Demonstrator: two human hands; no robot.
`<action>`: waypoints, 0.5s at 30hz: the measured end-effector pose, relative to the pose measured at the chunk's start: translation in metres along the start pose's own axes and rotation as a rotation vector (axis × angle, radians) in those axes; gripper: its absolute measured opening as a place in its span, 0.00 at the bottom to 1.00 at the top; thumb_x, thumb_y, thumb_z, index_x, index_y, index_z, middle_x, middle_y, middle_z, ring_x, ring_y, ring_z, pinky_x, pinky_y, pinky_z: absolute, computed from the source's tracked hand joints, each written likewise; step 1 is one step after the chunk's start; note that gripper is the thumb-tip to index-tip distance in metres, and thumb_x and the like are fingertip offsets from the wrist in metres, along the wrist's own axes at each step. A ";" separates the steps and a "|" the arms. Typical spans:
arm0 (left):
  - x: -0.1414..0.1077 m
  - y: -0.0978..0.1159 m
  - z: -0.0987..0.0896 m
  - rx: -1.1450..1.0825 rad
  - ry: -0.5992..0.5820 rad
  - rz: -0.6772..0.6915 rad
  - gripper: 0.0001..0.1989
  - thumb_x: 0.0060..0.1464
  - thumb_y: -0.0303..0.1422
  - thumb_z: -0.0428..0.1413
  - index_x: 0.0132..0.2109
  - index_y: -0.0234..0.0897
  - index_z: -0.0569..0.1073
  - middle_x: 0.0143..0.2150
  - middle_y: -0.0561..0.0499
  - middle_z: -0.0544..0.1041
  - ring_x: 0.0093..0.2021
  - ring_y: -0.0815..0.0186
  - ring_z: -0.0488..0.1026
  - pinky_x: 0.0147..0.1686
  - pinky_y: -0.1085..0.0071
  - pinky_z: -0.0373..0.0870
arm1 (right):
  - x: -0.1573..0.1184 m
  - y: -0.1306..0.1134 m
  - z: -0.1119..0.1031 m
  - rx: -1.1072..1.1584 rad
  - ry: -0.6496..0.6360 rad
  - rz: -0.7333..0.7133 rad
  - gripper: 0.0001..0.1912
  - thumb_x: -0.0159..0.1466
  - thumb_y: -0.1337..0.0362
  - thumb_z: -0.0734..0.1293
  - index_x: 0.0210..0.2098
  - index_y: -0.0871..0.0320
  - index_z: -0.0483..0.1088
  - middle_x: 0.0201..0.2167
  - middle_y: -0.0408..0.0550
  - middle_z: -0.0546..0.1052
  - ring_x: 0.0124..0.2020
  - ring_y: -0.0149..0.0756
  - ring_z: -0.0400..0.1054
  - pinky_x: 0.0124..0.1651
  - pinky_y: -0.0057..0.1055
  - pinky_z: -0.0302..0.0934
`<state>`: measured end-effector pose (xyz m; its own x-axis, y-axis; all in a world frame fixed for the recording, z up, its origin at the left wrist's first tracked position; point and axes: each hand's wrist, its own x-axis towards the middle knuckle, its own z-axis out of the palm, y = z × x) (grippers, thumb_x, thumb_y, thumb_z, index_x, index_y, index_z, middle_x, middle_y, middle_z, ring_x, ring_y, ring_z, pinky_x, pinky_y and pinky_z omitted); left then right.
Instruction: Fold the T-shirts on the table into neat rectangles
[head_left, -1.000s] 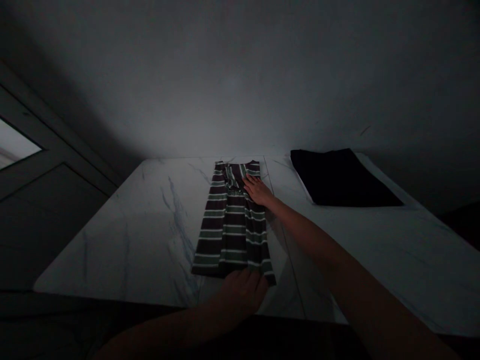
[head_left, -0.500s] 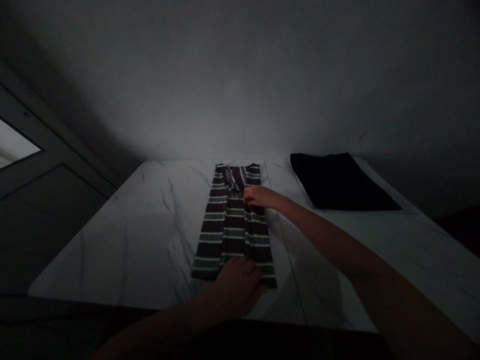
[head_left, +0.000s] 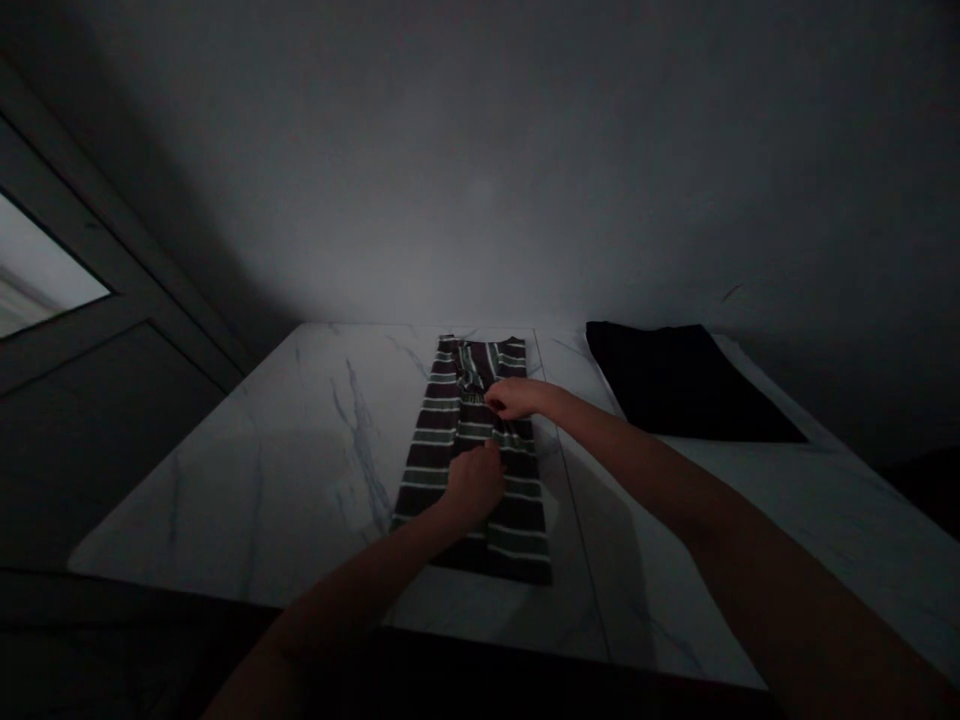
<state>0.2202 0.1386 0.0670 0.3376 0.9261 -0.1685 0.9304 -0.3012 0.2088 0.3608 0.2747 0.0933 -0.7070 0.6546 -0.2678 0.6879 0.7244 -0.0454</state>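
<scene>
A striped garment (head_left: 517, 515) in dark maroon, green and white lies folded into a long narrow shape on the marbled table. Near its far end, my right hand (head_left: 514, 397) pinches the fabric beside a gathered part. My left hand (head_left: 477, 480) is over the middle of the garment, its fingers curled and closed; what they hold, if anything, is hidden. Both forearms reach in from the near edge, and the left one covers part of the garment's lower left.
On the marbled table (head_left: 300, 450), a black folded cloth (head_left: 686, 385) lies at the back right, with something pale beneath it. A grey wall stands behind. A door with a glass pane (head_left: 41, 270) is at the left.
My left hand has moved from the garment's near end up toward its middle and closed. My right hand stays at nearly the same spot on the fabric. The view has shifted slightly.
</scene>
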 end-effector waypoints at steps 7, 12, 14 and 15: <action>0.008 -0.012 0.000 -0.095 -0.025 -0.005 0.10 0.62 0.34 0.52 0.46 0.36 0.74 0.45 0.45 0.80 0.48 0.58 0.77 0.47 0.65 0.71 | 0.001 -0.007 -0.002 -0.089 -0.005 0.028 0.10 0.56 0.75 0.67 0.34 0.58 0.79 0.37 0.50 0.81 0.35 0.37 0.72 0.33 0.29 0.56; 0.008 -0.014 0.002 -0.136 0.005 0.006 0.09 0.62 0.33 0.51 0.45 0.37 0.74 0.43 0.46 0.81 0.46 0.58 0.78 0.45 0.65 0.71 | -0.002 -0.002 0.001 -0.014 0.037 0.019 0.07 0.55 0.73 0.68 0.32 0.57 0.76 0.34 0.47 0.79 0.33 0.35 0.70 0.30 0.28 0.53; 0.007 -0.015 0.000 -0.158 0.008 0.017 0.09 0.62 0.33 0.51 0.45 0.38 0.73 0.43 0.46 0.81 0.46 0.59 0.78 0.44 0.66 0.71 | -0.004 0.002 0.000 0.042 0.073 0.006 0.07 0.55 0.73 0.67 0.32 0.58 0.75 0.33 0.46 0.79 0.32 0.34 0.69 0.31 0.27 0.53; 0.007 -0.016 -0.001 -0.170 0.007 0.022 0.08 0.62 0.33 0.51 0.45 0.38 0.73 0.43 0.47 0.81 0.45 0.59 0.78 0.44 0.66 0.71 | -0.004 0.004 0.000 0.065 0.089 0.000 0.07 0.55 0.73 0.67 0.32 0.58 0.74 0.33 0.46 0.78 0.32 0.34 0.69 0.31 0.27 0.53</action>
<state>0.2079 0.1497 0.0634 0.3559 0.9215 -0.1554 0.8852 -0.2791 0.3721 0.3664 0.2752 0.0944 -0.7168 0.6733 -0.1812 0.6950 0.7107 -0.1086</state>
